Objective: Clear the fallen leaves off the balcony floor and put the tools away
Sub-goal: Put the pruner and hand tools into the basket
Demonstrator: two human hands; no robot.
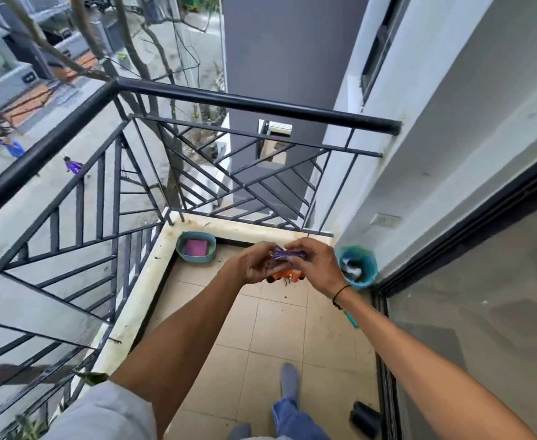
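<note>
**Balcony corner: both hands on a purple object above the tiled floor**

Surroundings. A black metal railing [197, 93] with diagonal bars encloses the balcony on the left and far sides, mounted on a pale raised curb [140, 281]. A sliding glass door [483, 312] in a dark frame runs along the right side. A wall socket [385, 220] sits on the white wall above the far right corner. A dark object [365, 419] lies on the floor beside the door track. Two feet in grey socks stand on the beige floor tiles [261, 360].

Task items. Small dark leaf scraps [284, 296] are scattered on the tiles near the far end. An orange item [288, 276], partly hidden under the hands, rests on the floor; its type cannot be determined. A teal handle [351, 319] shows just below the right wrist.

Hands. The left hand [257, 265] and right hand [311, 265] meet in front of the body, fingers closed on a small purple object [288, 255] pinched between them. Its identity is unclear.

Containers. A teal basin [196, 251] in the far left corner holds a pink-purple rectangular item [196, 247]. A teal bin [357, 266] in the far right corner, lined with a green bag, holds pale crumpled waste.
</note>
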